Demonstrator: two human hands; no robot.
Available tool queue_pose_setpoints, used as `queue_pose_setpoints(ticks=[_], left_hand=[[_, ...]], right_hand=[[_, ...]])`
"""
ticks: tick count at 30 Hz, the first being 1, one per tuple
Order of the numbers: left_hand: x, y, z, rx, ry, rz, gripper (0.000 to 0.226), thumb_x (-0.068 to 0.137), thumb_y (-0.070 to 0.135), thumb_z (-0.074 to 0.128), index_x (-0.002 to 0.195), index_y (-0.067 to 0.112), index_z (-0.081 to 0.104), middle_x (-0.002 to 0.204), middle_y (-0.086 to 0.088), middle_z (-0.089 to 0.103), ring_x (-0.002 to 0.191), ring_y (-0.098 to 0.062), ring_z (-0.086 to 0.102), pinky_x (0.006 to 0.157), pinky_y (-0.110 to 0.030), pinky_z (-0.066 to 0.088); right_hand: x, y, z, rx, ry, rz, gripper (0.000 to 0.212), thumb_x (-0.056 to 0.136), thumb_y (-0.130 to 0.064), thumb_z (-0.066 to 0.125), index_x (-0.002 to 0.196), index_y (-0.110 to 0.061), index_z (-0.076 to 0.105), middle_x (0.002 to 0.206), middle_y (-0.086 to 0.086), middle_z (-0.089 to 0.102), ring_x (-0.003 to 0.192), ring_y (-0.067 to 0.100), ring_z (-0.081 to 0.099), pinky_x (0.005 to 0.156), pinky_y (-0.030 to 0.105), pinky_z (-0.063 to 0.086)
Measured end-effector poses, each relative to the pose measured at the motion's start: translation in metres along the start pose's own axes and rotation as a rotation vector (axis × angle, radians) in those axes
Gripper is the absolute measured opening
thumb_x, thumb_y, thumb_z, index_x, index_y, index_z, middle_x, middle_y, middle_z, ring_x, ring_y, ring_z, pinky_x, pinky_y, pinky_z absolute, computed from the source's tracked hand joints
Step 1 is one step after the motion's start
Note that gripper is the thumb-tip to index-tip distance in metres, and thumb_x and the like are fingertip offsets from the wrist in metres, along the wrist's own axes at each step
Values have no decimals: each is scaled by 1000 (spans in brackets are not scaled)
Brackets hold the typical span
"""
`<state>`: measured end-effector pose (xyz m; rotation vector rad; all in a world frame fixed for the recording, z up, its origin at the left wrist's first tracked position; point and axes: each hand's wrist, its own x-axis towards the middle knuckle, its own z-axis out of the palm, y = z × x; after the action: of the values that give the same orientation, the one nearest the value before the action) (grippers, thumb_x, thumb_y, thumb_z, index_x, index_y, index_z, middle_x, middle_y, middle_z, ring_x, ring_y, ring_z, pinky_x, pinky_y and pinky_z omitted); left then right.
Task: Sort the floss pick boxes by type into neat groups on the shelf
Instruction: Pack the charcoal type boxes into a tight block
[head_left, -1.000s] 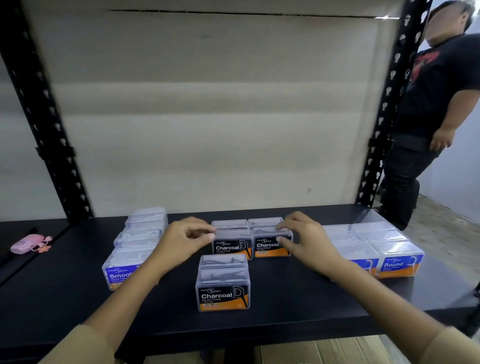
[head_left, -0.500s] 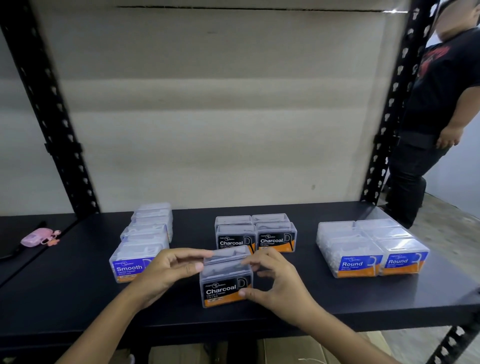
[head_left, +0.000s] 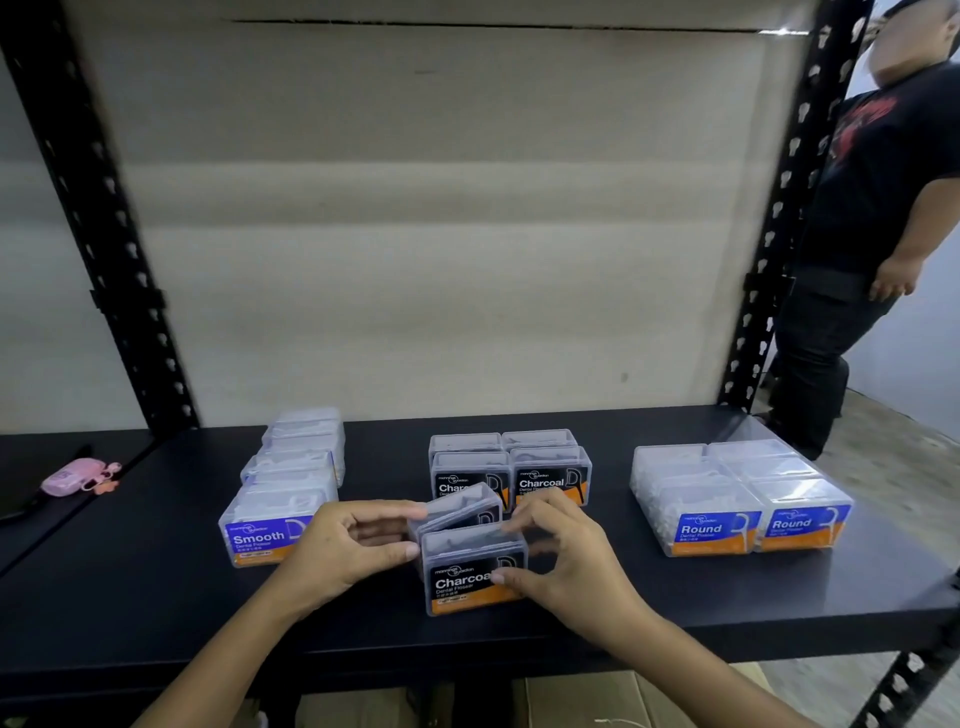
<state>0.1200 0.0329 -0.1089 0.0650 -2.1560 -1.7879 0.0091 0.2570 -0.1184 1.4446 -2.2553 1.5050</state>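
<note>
Two "Charcoal" boxes are being handled near the shelf's (head_left: 779, 613) front edge. The near box (head_left: 470, 571), label reading "Charcoal Dental Flosser", is pinched at its right side by the right hand (head_left: 561, 556), thumb low and fingers on top. The far box (head_left: 460, 509), tilted just behind it, is touched at its left end by the left hand's (head_left: 353, 545) fingertips, loosely curled. Behind, four more Charcoal boxes (head_left: 550, 473) are grouped. "Smooth" boxes (head_left: 270, 525) are lined up on the left, "Round" boxes (head_left: 737, 499) on the right. The brand print is too small to be read.
</note>
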Motion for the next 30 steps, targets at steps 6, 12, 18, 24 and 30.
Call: queue_pose_setpoints(ticks=[6, 12, 18, 24, 30], left_hand=[[4, -3, 6, 8, 88, 33, 53, 39, 45, 91, 85, 21, 78, 101, 5, 74, 96, -12, 70, 75, -16, 54], [11, -1, 13, 163, 149, 74, 37, 69, -3, 77, 83, 31, 77, 107, 13, 70, 97, -9, 67, 79, -18, 55], [19, -3, 16, 301, 210, 151, 37, 68, 13, 80, 86, 44, 73, 108, 21, 62, 102, -1, 61, 80, -13, 53], [31, -9, 23, 436, 243, 221, 50, 72, 6, 77, 87, 53, 68, 105, 23, 59, 99, -1, 60, 80, -14, 53], [39, 6, 29, 789, 144, 219, 53, 70, 26, 79, 113, 41, 52, 118, 21, 42, 117, 0, 40, 102, -26, 38]], right_hand=[[-1, 15, -28, -65, 54, 62, 31, 65, -17, 83, 89, -15, 64, 101, -9, 53, 95, 9, 57, 75, 22, 56], [4, 26, -49, -232, 79, 118, 30, 67, -18, 82, 87, -20, 59, 102, -7, 52, 90, 9, 59, 76, 14, 53], [14, 29, -56, -393, 107, 158, 30, 71, -19, 79, 90, -17, 56, 101, -7, 46, 85, 14, 56, 77, 24, 52], [26, 26, -54, -586, 39, 154, 32, 79, -24, 71, 105, -11, 57, 115, -1, 48, 91, 11, 47, 79, 22, 44], [40, 19, -59, -780, -107, 89, 61, 75, -41, 69, 124, -20, 42, 128, 0, 38, 119, 20, 39, 91, 28, 40]])
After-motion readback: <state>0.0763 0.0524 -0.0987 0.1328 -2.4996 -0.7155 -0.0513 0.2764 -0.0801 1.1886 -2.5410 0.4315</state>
